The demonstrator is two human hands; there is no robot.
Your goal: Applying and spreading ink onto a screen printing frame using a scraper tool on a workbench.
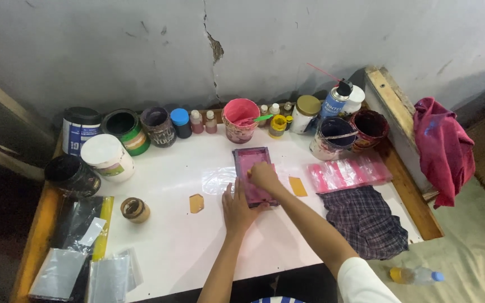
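A small pink-stained rectangular printing frame (248, 160) lies flat in the middle of the white table (181, 247). My left hand (237, 209) presses flat on the table at the frame's near left corner, thumb against its edge. My right hand (264, 176) rests on top of the frame's pink mesh, fingers curled down; whether it holds anything is hidden. A clear plastic sheet (218, 180) lies under the frame's left side. Two small amber pieces sit nearby, one (196, 203) to the left and one (297, 186) to the right.
Paint tubs, jars and small bottles line the back edge, including a pink bucket (240, 119) and a spray can (335, 99). A stack of pink plastic bags (348, 173) and a plaid cloth (367, 220) lie right. A small brown jar (135, 210) and foil packets (79, 269) sit left.
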